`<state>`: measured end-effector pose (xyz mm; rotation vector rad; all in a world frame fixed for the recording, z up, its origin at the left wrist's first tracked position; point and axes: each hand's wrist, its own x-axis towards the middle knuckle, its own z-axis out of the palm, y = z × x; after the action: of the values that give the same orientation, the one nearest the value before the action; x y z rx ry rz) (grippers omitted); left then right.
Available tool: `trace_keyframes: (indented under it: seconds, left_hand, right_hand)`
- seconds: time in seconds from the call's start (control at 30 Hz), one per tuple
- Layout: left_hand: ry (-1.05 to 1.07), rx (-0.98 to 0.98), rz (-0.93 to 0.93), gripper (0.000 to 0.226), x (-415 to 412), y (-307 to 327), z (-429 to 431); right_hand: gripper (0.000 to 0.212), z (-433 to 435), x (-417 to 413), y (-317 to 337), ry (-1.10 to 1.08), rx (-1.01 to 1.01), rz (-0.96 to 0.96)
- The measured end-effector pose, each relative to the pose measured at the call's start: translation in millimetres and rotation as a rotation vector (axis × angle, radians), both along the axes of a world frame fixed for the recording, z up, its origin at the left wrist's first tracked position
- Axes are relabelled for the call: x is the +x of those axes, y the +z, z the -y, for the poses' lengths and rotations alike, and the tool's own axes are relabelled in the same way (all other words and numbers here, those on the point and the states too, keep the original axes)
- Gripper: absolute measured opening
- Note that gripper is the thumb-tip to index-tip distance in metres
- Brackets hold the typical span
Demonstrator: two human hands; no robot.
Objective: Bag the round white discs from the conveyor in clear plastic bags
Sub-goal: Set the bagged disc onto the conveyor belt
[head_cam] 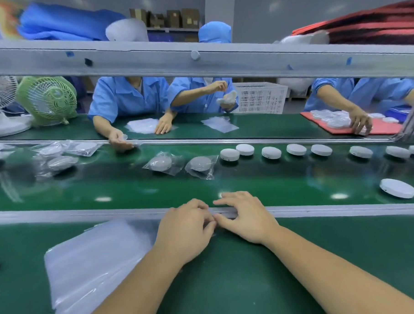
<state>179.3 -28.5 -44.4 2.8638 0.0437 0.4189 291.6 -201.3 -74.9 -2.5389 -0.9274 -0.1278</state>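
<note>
Left hand [184, 231], right hand [246, 219]: fingertips curled, meeting over rail [85, 215]; cannot tell if pinching anything. Nearest disc [397, 188] lies flat on belt [273, 184], rightward; right hand closer.

L hand [185, 229] & R hand [247, 218] touch fingertips at rail [85, 213] — bag stack [94, 263] left, disc [397, 188] right.

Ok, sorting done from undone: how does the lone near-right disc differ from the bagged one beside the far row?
The lone disc is bare; the bagged disc sits in a clear bag and looks greyer. The lone disc lies near the front rail; bagged disc farther across. Both lie flat on the belt.
</note>
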Motion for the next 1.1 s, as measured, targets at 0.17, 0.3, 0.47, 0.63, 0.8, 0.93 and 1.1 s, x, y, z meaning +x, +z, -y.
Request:
trace_keyframes:
  seconds: [0.17, 0.3, 0.47, 0.63, 0.8, 0.93, 1.1]
  left_hand:
    - [0.129, 0.043, -0.536, 0.118, -30, 53, -65]
    - [0.365, 0.135, -0.656, 0.144, -76, 30, -118]
    - [0.276, 0.104, -0.375, 0.112, -89, -22, -116]
    - [0.202, 0.1, -0.388, 0.112, -76, -15, -101]
    - [0.24, 0.143, -0.521, 0.133, -91, -2, -104]
    - [0.205, 0.111, -0.498, 0.122, -111, -13, -102]
    - [0.089, 0.132, -0.406, 0.097, -109, -14, -107]
  right_hand:
    - [0.073, 0, -2, 1, 0.03, -0.069, -0.022]
    - [0.069, -3, -5, 2, 0.085, -0.091, 0.009]
    - [0.08, -13, -11, 4, 0.192, -0.179, -0.01]
    - [0.014, -27, -23, 2, 0.149, 0.042, -0.083]
    - [0.024, -18, -23, -6, 0.035, 0.251, -0.069]
    - [0.024, -18, -22, -5, -0.052, 0.36, -0.138]
    - [0.03, -18, -33, -1, 0.017, 0.227, -0.079]
